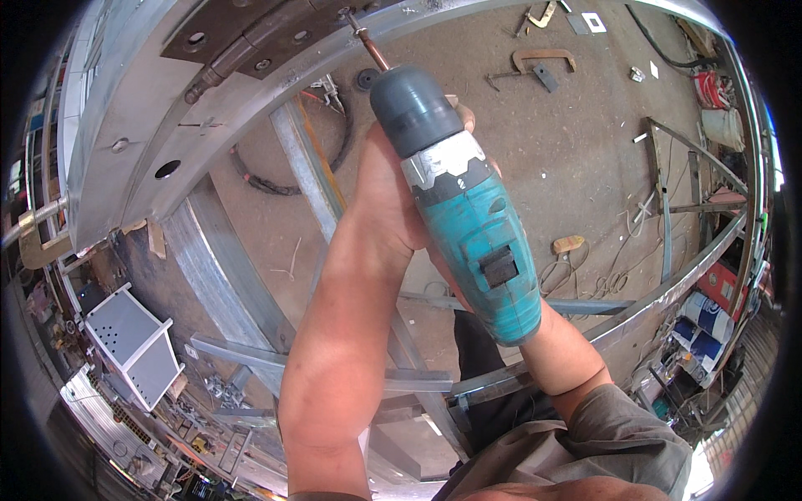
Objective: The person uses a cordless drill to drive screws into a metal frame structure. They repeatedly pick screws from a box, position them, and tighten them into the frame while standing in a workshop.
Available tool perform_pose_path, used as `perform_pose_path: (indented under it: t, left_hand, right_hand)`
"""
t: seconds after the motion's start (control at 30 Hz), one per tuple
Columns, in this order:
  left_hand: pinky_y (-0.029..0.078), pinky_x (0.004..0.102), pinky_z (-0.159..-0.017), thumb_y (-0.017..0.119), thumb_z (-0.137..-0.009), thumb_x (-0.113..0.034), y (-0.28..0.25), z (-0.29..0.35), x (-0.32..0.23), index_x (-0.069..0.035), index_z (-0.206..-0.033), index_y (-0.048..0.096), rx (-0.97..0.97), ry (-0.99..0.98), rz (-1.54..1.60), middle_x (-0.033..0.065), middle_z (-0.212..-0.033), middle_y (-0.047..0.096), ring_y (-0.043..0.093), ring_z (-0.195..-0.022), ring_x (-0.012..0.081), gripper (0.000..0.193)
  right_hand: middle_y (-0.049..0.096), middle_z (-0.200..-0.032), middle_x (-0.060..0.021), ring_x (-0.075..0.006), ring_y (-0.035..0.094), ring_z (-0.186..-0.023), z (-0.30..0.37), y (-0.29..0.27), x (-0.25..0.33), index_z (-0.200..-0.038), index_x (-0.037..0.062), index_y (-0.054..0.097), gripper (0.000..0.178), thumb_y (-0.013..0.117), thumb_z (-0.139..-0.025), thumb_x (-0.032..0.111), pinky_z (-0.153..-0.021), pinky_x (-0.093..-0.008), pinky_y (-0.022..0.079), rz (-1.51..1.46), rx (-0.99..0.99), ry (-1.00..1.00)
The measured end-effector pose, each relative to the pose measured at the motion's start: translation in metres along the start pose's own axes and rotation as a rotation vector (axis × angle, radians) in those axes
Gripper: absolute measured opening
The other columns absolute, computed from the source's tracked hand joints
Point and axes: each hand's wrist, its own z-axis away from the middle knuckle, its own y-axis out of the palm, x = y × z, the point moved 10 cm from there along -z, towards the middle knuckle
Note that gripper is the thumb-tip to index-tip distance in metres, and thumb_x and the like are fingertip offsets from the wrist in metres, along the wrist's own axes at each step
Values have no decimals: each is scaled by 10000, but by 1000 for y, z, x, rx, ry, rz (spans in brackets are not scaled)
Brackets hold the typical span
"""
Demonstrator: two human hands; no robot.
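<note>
The pale metal frame spans roughly nine to twelve o'clock. The teal drill sits at centre, its long axis running from five o'clock up to eleven. The left hand, nearer the frame, is curled around the drill's front end; the right hand lies beneath the body, mostly hidden, so I cannot tell how closed it is. Toward eleven o'clock, the bit points at the dark hinge's edge, contact unclear.
</note>
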Motion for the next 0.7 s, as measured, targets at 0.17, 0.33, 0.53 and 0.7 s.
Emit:
perform_pose_path:
  t: [0.17, 0.33, 0.53, 0.7]
  left_hand:
    - [573, 428, -558, 557, -940, -440, 1, 0, -1, -78, -865, 645, -23, 8, 70, 121, -682, 675, 682, -584, 293, 380]
    - [572, 424, -560, 557, -941, -436, 8, 3, -8, -74, -868, 647, 21, 62, 9, 118, -680, 675, 685, -591, 283, 380]
    - [583, 428, -576, 545, -954, -434, 6, 4, -7, -74, -868, 647, 8, 69, 37, 116, -682, 677, 692, -604, 278, 384]
    - [588, 437, -578, 540, -961, -427, 7, 2, -6, -78, -869, 646, 13, 56, 10, 115, -685, 678, 699, -618, 286, 376]
  right_hand:
    - [727, -898, -99, -195, 722, -772, 4, 14, 27, -1115, 51, 631, 366, 816, -802, 97, -698, -331, 579, 511, 84, -332]
    - [724, -895, -108, -208, 723, -766, 10, 25, 38, -1106, 53, 628, 361, 817, -801, 101, -694, -335, 579, 716, 126, -496]
    - [723, -894, -94, -182, 712, -771, 12, 25, 36, -1090, 51, 633, 345, 817, -802, 96, -698, -328, 575, 669, 145, -441]
    - [722, -896, -87, -175, 708, -773, 12, 28, 41, -1087, 47, 637, 342, 818, -802, 94, -702, -323, 574, 678, 167, -491]
